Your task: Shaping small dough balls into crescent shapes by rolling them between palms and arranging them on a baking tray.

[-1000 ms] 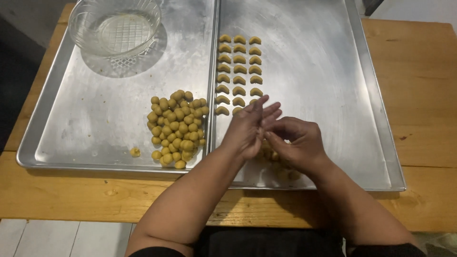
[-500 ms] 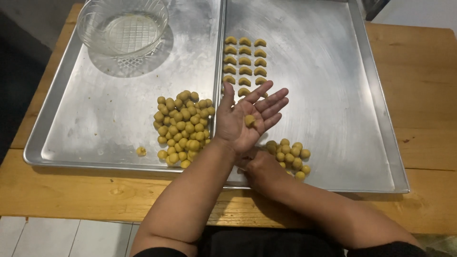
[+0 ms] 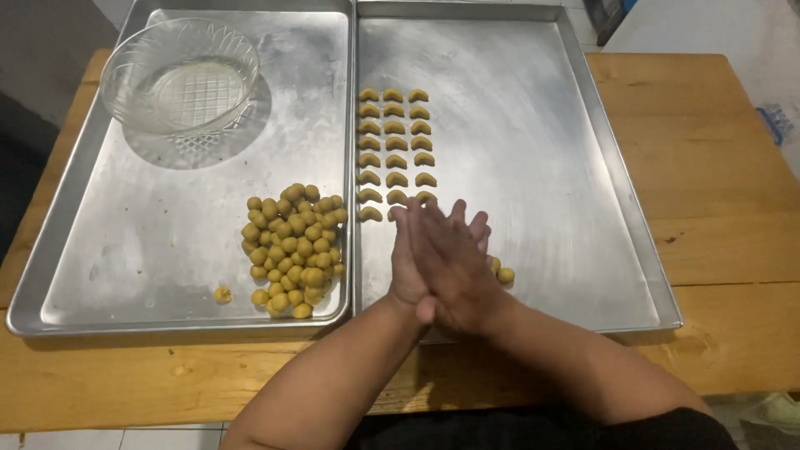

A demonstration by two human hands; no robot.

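Right hand (image 3: 454, 279) laid flat over left hand (image 3: 410, 262), palms pressed, fingers (image 3: 433, 229) extended, above right tray (image 3: 583, 167) near edge. Any dough between palms hidden. Dough balls (image 3: 293, 248) left; crescents (image 3: 394, 143) beyond fingertips.

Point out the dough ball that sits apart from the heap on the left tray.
It is the lone dough ball near the left tray's front edge, left of the heap. It touches no other ball, while the rest lie clustered together.

A single head-worn camera looks steeply down, fairly close. It faces two metal baking trays (image 3: 583, 167) on a wooden table (image 3: 717, 142).
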